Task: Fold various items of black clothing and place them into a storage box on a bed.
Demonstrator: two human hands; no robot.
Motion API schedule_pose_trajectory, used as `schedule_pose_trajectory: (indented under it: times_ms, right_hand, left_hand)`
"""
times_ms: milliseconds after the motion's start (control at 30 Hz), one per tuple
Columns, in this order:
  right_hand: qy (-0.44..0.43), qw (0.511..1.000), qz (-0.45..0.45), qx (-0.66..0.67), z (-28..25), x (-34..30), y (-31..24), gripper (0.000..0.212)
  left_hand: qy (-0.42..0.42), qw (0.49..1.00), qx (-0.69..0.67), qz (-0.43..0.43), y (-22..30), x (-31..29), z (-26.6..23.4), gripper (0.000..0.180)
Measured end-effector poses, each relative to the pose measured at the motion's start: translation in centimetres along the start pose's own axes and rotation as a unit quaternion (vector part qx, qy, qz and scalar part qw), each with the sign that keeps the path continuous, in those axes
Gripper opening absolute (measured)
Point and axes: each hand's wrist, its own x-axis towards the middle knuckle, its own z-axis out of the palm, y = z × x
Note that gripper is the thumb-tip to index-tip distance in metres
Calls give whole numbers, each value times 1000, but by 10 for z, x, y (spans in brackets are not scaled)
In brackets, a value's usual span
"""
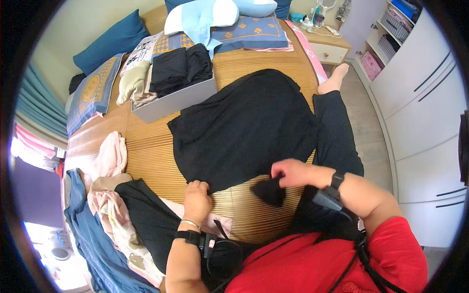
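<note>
A black garment (244, 127) lies spread over the bamboo-slat mat in front of me, its exact kind not clear. At its near left corner, my left hand (196, 201) has its fingers closed on the edge of the cloth. My right hand (295, 173) is closed round a bunched black piece of cloth (270, 191) that hangs just above the mat, slightly blurred. Whether this piece belongs to the spread garment cannot be made out. My black-trousered leg stretches along the garment's right side.
Beyond the garment stands a grey box (173, 100) with folded black and beige clothes. Left of me lie loose clothes: a pink one (111, 155), a blue one (88, 219) and black trousers (146, 215). Pillows (249, 33) line the far end; white wardrobes (420, 117) stand right.
</note>
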Motion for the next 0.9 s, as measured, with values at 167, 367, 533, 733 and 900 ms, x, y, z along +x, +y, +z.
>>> schedule_pose_trajectory:
  times_ms: [167,367,533,733,900]
  right_hand:
    - [55,927,128,348,-26,4,4,23]
    - [108,899,111,410,-33,4,-11,27]
    - [55,973,58,214,-37,0,-13,29]
    - [208,973,-45,-94,-44,0,-18,24]
    - [327,945,4,-15,-77,-11,-9,21]
  left_hand:
    - [-11,948,-311,-62,29,16,4,29]
    - [-80,879,-464,-77,70,43,12,74]
    - [-152,688,-674,-222,82,62,24,66]
    - [-75,644,-734,-204,87,71,23,20]
    - [12,731,-662,-165,75,76,-8,4]
